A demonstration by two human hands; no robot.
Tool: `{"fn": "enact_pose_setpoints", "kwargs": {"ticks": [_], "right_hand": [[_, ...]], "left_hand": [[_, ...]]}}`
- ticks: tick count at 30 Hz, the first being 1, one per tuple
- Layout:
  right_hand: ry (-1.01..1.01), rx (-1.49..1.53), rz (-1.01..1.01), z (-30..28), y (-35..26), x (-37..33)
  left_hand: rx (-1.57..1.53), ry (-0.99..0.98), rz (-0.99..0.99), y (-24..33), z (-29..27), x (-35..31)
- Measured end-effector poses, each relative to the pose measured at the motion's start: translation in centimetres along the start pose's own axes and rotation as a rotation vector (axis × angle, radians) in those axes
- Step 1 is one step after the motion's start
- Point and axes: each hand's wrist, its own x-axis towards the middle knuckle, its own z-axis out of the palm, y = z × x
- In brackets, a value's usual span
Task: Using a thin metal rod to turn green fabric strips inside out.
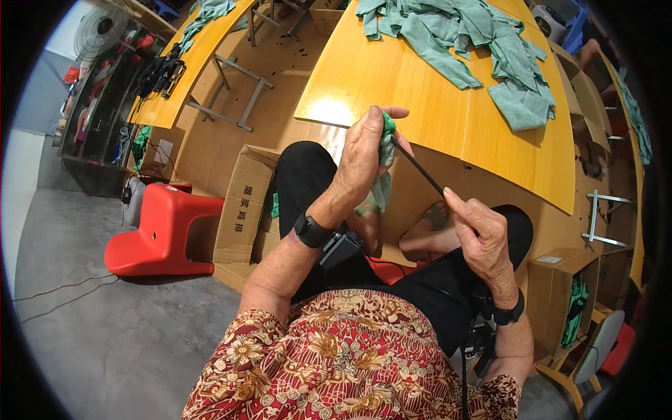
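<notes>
In front of the yellow table's near edge, my left hand (pixel 364 147) is closed around a small green cloth piece (pixel 386 143). Part of the fabric hangs below the palm. A thin, straight black strip (pixel 422 170) runs from this cloth to my right hand (pixel 479 241), whose thumb and forefinger pinch its lower end. Whether the strip is a stiff rod or a taut cord, I cannot make out. Its upper end is hidden at the cloth.
Light green cloth pieces (pixel 483 42) lie heaped on the yellow table (pixel 427 133). An open cardboard box (pixel 241 203) stands by my left knee, beside a red stool (pixel 157 234). Another box (pixel 560 287) with green cloth is at the right, near a chair (pixel 598 350).
</notes>
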Motion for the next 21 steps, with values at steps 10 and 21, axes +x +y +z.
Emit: {"fn": "enact_pose_setpoints", "kwargs": {"ticks": [10,21], "right_hand": [[0.029,0.14,0.187,1.0,-1.4,0.7],[0.227,0.141,0.159,5.2,-1.7,0.2]], "left_hand": [[0.681,0.062,0.248,-1.7,-0.4,0.0],[-0.146,0.166,0.056,-0.5,0.3,0.3]]}}
